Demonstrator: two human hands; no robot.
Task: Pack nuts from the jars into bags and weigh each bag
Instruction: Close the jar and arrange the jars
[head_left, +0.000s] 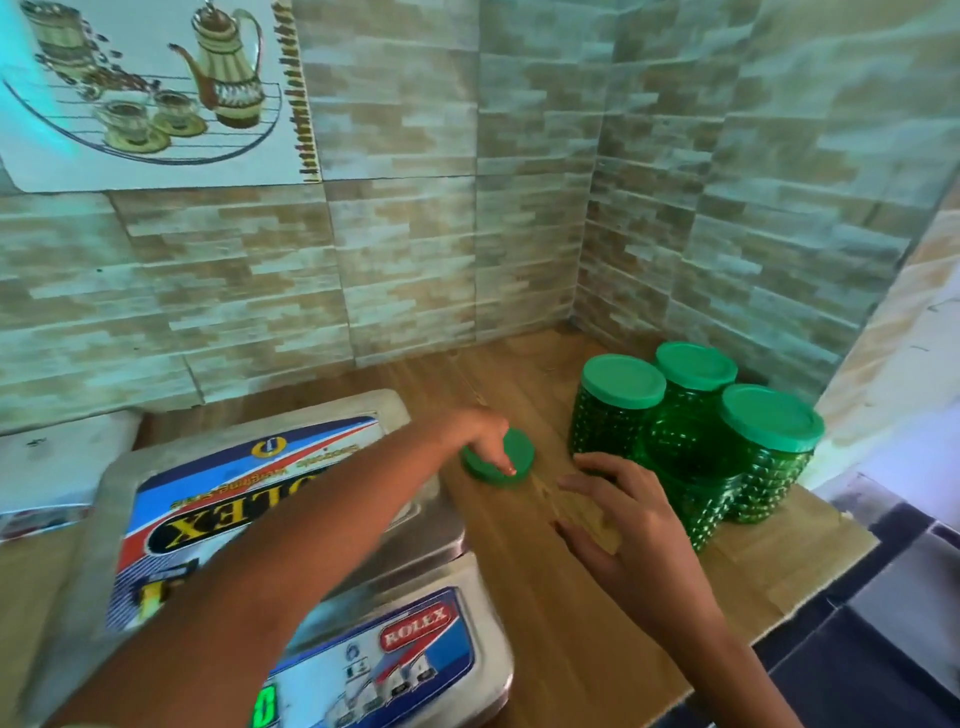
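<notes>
- Wooden counter (545, 597) under the scale (467, 566): open edge off to the right of the scale, beyond the jars. Easy to shove a jar over it.
- Scale: crossed above its platter by the left forearm, contact impossible to tell. Risk of a false reading, or of dragging the printed sheet (208, 519) lying on it.
- Three lidded jars (608, 421): right of the scale, packed touching in the wall corner. Hard to lift one out without jostling the others.
- Open jar (691, 467): right of the scale, at the front of that cluster, lid off. Liable to spill if tipped; contents hidden by the dimpled green wall.
- Right hand (628, 525): right of the scale, fingers straight and spread, flat on the counter, grasping nothing, just beside the open jar. One careless sweep enough to knock it.
- Left hand (478, 428): just past the scale's far right corner, fingers curled over the loose lid (522, 447), grasping it.
- Loose lid: flat on the counter, just beside the platter. Could slide away or crowd the filling spot.
- No bags plainly visible anywhere round the scale.
</notes>
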